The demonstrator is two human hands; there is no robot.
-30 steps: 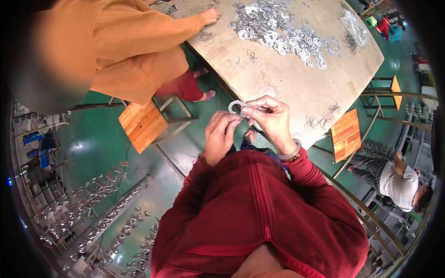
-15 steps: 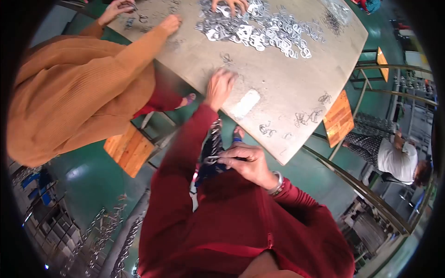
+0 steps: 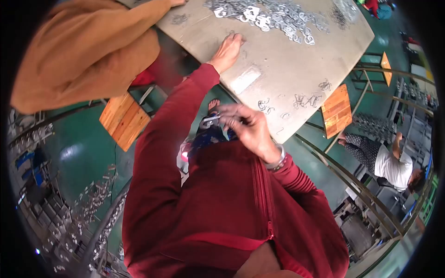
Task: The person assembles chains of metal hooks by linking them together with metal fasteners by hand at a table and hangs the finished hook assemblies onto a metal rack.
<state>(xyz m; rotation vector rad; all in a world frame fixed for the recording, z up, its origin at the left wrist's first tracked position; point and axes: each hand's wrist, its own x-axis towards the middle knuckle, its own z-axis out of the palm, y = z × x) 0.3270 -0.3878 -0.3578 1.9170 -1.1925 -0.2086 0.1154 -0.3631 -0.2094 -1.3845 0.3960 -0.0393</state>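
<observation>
My left hand (image 3: 228, 52) rests on the table (image 3: 273, 67), palm down with curled fingertips against the surface. Whatever lies under those fingertips is hidden. Close to my body, above my lap, my right hand (image 3: 250, 132) pinches a small silver metal clip (image 3: 211, 120) between thumb and fingers. The clip looks like an elongated loop, and blur hides its detail. Beyond my left hand spreads a pile of flat silver metal pieces (image 3: 273, 21). Thin bent wire pieces (image 3: 306, 100) lie in small clusters near the right edge.
A white rectangular patch (image 3: 245, 79) lies beside my left wrist. To the left sits a person in a brown sleeve (image 3: 92, 41), by a wooden stool (image 3: 124, 121). Another stool (image 3: 337, 111) stands at the right. Farther right is a person in a white top (image 3: 393, 164).
My view has shifted, and the table appears higher in it. My left hand has moved slightly across the table. The clip in my right hand has turned and shows more of its loop.
</observation>
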